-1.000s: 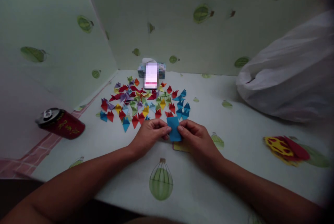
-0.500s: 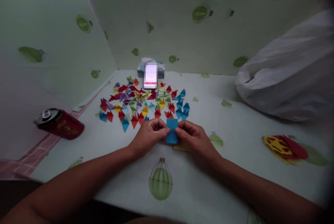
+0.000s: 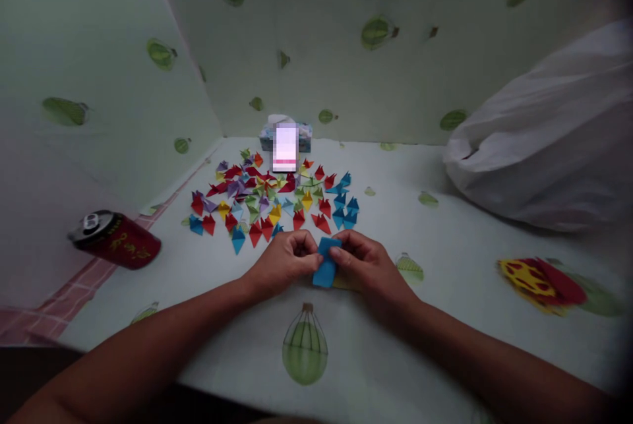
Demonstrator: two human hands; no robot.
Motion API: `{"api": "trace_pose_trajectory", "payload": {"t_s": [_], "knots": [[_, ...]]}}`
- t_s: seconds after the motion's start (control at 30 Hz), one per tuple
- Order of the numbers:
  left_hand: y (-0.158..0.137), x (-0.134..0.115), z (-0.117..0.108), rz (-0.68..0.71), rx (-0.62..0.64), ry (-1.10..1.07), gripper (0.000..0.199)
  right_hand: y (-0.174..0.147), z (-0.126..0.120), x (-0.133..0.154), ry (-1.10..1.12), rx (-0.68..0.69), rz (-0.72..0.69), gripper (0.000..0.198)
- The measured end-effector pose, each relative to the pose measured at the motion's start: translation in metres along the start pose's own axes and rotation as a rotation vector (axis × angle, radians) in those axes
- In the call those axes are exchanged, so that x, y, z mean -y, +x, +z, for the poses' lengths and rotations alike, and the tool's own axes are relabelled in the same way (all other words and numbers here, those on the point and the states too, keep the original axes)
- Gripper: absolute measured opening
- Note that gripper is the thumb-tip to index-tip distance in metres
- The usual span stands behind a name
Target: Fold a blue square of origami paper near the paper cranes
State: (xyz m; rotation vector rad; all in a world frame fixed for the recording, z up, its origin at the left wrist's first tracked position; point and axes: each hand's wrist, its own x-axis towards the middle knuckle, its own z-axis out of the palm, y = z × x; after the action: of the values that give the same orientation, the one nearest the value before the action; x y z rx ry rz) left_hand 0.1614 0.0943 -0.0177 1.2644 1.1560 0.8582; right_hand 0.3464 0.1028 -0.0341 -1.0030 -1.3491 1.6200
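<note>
A small folded blue paper (image 3: 324,270) is held between my two hands above the table, tilted with its top leaning right. My left hand (image 3: 285,256) pinches its left edge between thumb and curled fingers. On the other side, the thumb and fingers of my right hand (image 3: 366,262) grip the upper right edge. Under my right hand lies a yellowish flat piece (image 3: 347,284), mostly covered. Just beyond my hands spread many small folded paper figures (image 3: 254,233) in red, blue, yellow, green and purple.
A dark red drink can (image 3: 121,239) stands at the left. Behind the figures are a bright phone screen (image 3: 285,147) and a tissue box (image 3: 305,137). To the right sit a white plastic bag (image 3: 534,160) and red and yellow cut-out pieces (image 3: 539,282).
The blue paper has turned from upright to tilted and sits slightly lower. Both hands keep their hold on it, and the view has shifted a little.
</note>
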Motion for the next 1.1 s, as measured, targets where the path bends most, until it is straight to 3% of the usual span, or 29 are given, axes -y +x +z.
{"api": "trace_pose_trajectory", "payload": {"t_s": [0.2,0.33,0.47,0.63,0.73,0.93,1.1], "knots": [[0.001,0.000,0.000,0.019,0.006,0.002,0.022,0.000,0.001,-0.006,0.021,-0.011,0.022,0.032],[-0.002,0.002,0.003,0.102,-0.059,-0.044,0.023,-0.001,0.005,-0.007,0.060,0.073,0.029,0.031],[-0.004,0.006,0.006,0.163,-0.079,-0.028,0.025,-0.001,0.005,-0.003,-0.103,0.069,-0.023,0.034],[-0.005,0.008,0.006,0.154,-0.015,-0.028,0.024,-0.002,0.006,0.002,-0.342,0.121,-0.097,0.036],[-0.006,0.007,0.007,0.184,-0.088,0.021,0.028,-0.003,0.009,0.002,-0.373,0.134,-0.108,0.036],[-0.006,0.009,0.006,0.212,-0.255,-0.018,0.030,0.003,0.002,-0.001,-0.188,0.095,-0.010,0.031],[0.000,0.003,-0.002,0.188,-0.151,0.033,0.025,0.006,-0.009,0.010,-0.519,0.029,-0.256,0.027]]}}
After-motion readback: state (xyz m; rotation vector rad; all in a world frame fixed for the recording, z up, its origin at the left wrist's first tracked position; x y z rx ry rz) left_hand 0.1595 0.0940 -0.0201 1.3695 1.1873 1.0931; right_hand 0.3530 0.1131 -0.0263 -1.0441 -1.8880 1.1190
